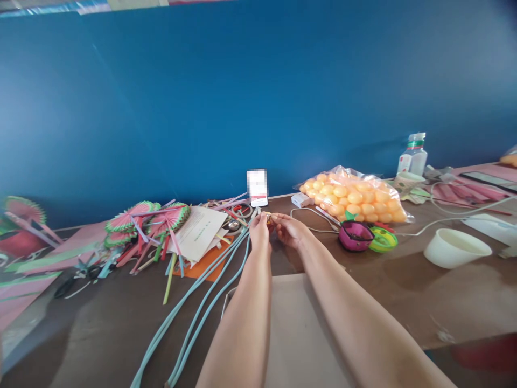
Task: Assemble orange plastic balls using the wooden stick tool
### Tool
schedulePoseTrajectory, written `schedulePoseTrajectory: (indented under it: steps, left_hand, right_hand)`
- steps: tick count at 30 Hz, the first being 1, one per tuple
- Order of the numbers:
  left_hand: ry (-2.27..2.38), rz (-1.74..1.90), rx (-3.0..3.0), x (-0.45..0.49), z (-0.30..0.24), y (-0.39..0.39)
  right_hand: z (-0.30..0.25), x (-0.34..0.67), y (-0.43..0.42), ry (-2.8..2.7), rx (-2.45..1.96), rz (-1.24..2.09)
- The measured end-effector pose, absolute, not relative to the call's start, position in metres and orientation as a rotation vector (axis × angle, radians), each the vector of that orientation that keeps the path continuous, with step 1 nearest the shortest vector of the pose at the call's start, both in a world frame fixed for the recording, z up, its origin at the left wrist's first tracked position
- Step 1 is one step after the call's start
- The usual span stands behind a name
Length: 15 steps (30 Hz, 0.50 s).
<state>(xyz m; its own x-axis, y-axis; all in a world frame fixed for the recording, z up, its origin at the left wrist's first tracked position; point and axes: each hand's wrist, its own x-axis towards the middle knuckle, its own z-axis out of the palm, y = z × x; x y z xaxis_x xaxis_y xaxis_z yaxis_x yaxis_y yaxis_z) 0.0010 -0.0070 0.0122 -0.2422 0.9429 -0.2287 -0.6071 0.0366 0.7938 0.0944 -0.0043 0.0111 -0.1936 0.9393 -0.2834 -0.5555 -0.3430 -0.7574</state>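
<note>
My left hand (pixel 259 231) and my right hand (pixel 289 230) meet near the back of the brown table, their fingertips closed around a small gold-coloured piece (pixel 269 217). Most of that piece is hidden by my fingers, so its kind does not show. Several light-blue cords (pixel 202 284) run from beside my left hand down toward the front of the table. Just beyond my fingers a phone (pixel 258 188) stands upright with a lit screen. Under my forearms lies a flat grey-beige board or box lid (pixel 301 334).
Pink-and-green paper fans (pixel 135 222), printed paper (pixel 200 231) and an orange sheet (pixel 208 269) lie left. On the right are a bag of orange balls (pixel 355 196), a purple pouch (pixel 355 237), a yellow-green ring (pixel 383 241), a white tub (pixel 456 250) and a bottle (pixel 412 156). A blue wall (pixel 242 97) rises behind.
</note>
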Motion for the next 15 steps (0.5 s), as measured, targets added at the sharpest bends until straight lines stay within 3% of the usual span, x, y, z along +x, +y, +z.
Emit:
schedulePoseTrajectory:
  steps: [15]
  left_hand:
    - [1.0, 1.54, 0.507, 0.001, 0.0074, -0.0038]
  right_hand:
    - [0.0101, 0.0924, -0.0051, -0.582, -0.916, 1.733]
